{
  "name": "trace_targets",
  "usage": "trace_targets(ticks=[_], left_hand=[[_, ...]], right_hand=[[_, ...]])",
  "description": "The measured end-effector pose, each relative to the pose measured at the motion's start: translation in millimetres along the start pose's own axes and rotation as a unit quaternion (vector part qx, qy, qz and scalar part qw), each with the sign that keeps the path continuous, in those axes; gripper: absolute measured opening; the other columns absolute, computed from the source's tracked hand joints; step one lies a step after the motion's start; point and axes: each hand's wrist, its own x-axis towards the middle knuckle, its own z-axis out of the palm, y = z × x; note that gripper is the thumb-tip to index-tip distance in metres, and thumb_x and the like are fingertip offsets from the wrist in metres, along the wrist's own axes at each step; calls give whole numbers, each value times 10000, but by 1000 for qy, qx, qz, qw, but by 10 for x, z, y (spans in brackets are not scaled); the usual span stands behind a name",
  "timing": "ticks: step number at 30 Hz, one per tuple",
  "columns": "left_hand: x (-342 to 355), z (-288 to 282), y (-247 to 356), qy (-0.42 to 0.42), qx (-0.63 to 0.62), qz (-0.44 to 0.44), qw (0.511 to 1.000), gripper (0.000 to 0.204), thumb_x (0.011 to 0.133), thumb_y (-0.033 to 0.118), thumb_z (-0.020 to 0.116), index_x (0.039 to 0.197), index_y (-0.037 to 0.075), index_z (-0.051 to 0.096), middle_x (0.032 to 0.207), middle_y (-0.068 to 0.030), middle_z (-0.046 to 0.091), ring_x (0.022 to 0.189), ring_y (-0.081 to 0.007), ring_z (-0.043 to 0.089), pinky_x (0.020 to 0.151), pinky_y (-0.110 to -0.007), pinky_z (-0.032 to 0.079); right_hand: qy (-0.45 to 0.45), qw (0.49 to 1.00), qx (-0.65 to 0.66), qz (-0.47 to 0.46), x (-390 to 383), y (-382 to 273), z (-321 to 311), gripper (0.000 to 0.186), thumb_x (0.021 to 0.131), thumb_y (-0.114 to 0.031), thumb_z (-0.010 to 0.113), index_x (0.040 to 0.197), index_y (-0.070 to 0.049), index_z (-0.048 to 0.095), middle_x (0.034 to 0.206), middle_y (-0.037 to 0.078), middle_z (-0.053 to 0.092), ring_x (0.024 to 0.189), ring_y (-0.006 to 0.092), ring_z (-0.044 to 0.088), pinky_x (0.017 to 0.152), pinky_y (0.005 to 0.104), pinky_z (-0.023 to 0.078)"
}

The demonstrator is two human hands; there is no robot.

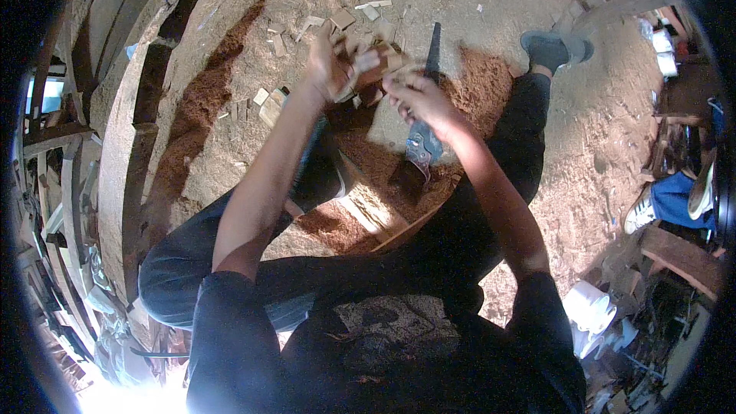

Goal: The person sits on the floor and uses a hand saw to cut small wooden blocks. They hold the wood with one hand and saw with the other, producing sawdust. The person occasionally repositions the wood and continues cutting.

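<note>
My left hand [335, 69] is raised over a scatter of small wood offcuts [343, 18], its fingers apart and smeared by motion. Nothing shows in its palm. To its right, my right hand [426, 107] has its fingers curled together. A pale blur lies at its fingertips, too unclear to name. Just beyond and below that hand is a handsaw [434, 54], its dark blade pointing away from me and its worn blue-grey handle toward me. The hand covers part of the saw, and I cannot tell whether they touch. Brown wood blocks [371, 69] lie between my hands.
Reddish sawdust [481, 92] is heaped beside the saw. A sunlit board [372, 211] lies between my legs. Along the left runs a long curved timber [123, 153]. At right are another person's sneaker [639, 211] and white containers [589, 308]. My foot [549, 51] extends to the far right.
</note>
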Motion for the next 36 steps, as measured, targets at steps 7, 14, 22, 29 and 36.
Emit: trace_targets(ticks=[7,14,22,29,36], left_hand=[[-296,-109,1004,-5,503,173,847,671,1035,509,498,1451,-16,462,1407,-148,576,1166,-302,643,949,-381,536],[-1807,341,1985,-145,553,429,699,447,1047,422,543,1246,45,676,1192,-109,703,1068,-181,653,968,-351,486],[-3179,-388,1891,-47,616,399,678,429,1029,403,572,1229,38,678,1159,-110,708,1045,-185,658,953,-352,494],[-3256,-679,1592,5,602,374,705,415,1013,386,597,1215,33,679,1129,-110,712,1025,-189,662,940,-353,501],[-3242,-711,1550,15,612,373,697,402,997,369,623,1200,27,680,1099,-111,716,1005,-193,666,927,-354,508]], right_hand=[[-20,967,-249,-41,-198,454,67,340,1061,-301,544,1233,-29,654,748,56,665,678,172,612,657,366,523],[10,978,-128,164,-874,2467,-859,428,962,-166,617,1370,-48,569,924,169,693,742,218,644,661,392,529],[14,883,-469,-22,-289,2512,-480,431,956,-315,633,1302,-59,598,1151,240,688,1009,351,686,881,445,537],[-14,873,-487,-28,-218,2622,-669,332,958,-331,626,1012,-8,682,975,239,717,931,437,696,785,505,544],[-4,902,-430,-47,-342,2345,-494,367,952,-365,659,992,-1,689,934,242,718,895,393,719,727,491,546]])
